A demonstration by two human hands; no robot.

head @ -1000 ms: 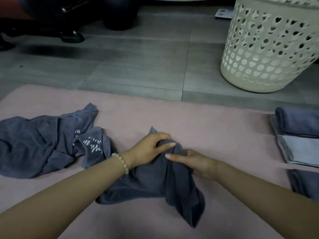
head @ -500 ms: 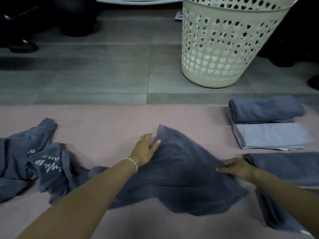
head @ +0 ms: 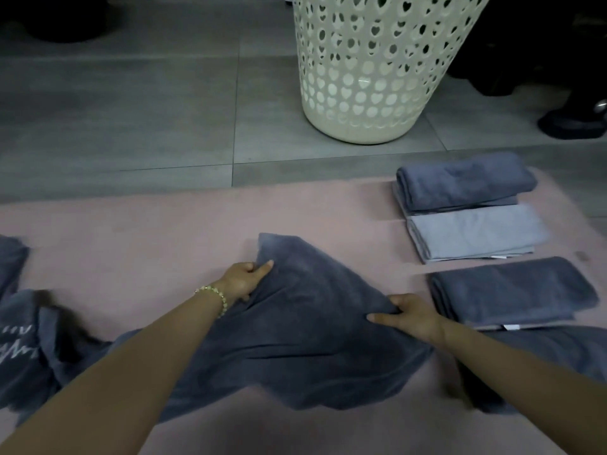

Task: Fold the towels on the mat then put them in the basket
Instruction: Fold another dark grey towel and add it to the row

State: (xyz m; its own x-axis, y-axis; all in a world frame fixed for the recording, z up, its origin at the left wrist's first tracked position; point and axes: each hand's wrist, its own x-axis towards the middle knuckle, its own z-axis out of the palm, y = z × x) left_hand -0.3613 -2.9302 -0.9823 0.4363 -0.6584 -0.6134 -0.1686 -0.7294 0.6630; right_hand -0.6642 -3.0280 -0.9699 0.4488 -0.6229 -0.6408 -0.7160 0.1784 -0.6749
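Note:
A dark grey towel (head: 305,326) lies spread and rumpled in the middle of the pink mat (head: 147,244). My left hand (head: 244,280) pinches its far left corner. My right hand (head: 410,315) grips its right edge, fingers curled into the cloth. A cream laundry basket (head: 368,70) with heart-shaped holes stands on the floor beyond the mat. Three folded towels lie at the right: a blue-grey one (head: 463,182), a light grey one (head: 473,233) and a dark grey one (head: 509,293).
A crumpled dark towel with white print (head: 23,336) lies at the mat's left edge. More dark cloth (head: 538,353) sits under my right forearm. Grey floor tiles (head: 131,110) stretch beyond the mat. A dark shoe (head: 571,121) is at the far right.
My hands moved apart and drew the bunched towel out wide. My left hand now pinches the far corner. The view has shifted to the right, bringing the basket and folded towels closer.

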